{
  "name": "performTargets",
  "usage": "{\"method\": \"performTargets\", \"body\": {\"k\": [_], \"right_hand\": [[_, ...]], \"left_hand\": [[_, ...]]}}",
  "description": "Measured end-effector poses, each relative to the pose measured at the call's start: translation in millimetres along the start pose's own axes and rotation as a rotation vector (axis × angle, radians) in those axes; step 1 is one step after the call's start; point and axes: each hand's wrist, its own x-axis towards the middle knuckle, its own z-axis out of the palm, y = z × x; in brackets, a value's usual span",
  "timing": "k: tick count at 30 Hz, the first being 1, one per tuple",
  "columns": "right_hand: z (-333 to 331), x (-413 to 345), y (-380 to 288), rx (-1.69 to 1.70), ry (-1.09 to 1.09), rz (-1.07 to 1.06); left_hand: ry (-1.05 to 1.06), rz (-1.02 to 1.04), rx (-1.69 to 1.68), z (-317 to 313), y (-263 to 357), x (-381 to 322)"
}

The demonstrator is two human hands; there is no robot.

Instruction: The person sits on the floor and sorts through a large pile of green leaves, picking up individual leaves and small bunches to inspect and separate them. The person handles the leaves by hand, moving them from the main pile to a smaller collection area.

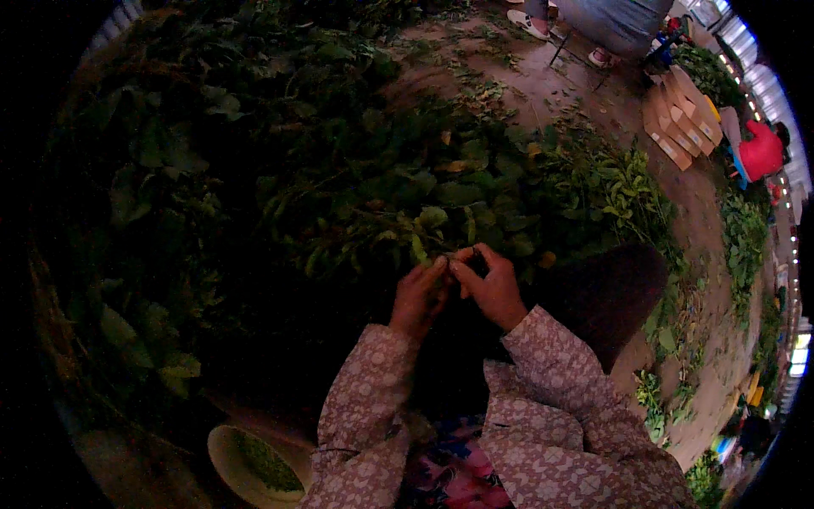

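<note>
My left hand [421,298] and my right hand [495,287] meet at the fingertips before me. Between them they pinch a thin plant stem [449,255]; its exact shape is partly hidden by the fingers. Just beyond my left fingertips stands a green pod [418,248], with a pale green leaf [432,217] above it. A heap of cut leafy plants [458,181], some bearing pods, lies right beyond my hands. Below and to the left is a pale bucket [219,450] holding small green pieces [264,459], too dark to identify exactly.
My knee [626,286] rises at the right. Podded plants [626,188] lie past it. Cardboard boxes [679,118] stand on the bare floor [706,235] farther right, near a person in red [760,153]. Another person's grey-clad legs [610,25] are at the top.
</note>
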Motion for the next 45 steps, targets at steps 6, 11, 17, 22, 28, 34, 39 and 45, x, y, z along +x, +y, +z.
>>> {"method": "performTargets", "body": {"k": [6, 11, 17, 22, 28, 34, 39, 45], "right_hand": [[2.5, -4.3, -7.4, -0.124, -0.061, 0.026], [2.6, -8.5, -6.4, -0.161, -0.178, -0.03], [-0.8, -10.6, 25.7, -0.239, -0.22, -0.166], [-7.3, -8.2, 13.5, 0.058, -0.412, -0.009], [-11.1, -11.7, -11.3, 0.35, -0.429, 0.474], [-0.7, -12.1, 8.1, 0.007, -0.301, 0.088], [-12.2, -2.4, 18.9, -0.36, -0.35, -0.436], [-10.9, -0.1, 20.9, -0.107, -0.379, 0.005]], "left_hand": [[-0.024, 0.021, -0.098, -8.0, -6.7, 7.3], [-0.04, 0.04, -0.038, -14.5, -8.3, 11.0], [-0.036, 0.041, -0.066, -10.9, -10.5, 8.7], [0.004, 0.011, -0.08, -6.9, -1.4, 2.1], [-0.171, -0.053, -0.131, -16.0, 0.1, 3.0], [-0.091, 0.011, -0.028, -17.0, -10.8, 11.1], [-0.06, 0.089, 0.003, -7.2, -8.2, 4.9], [-0.068, 0.063, -0.038, -18.9, -15.0, 5.3]]}}
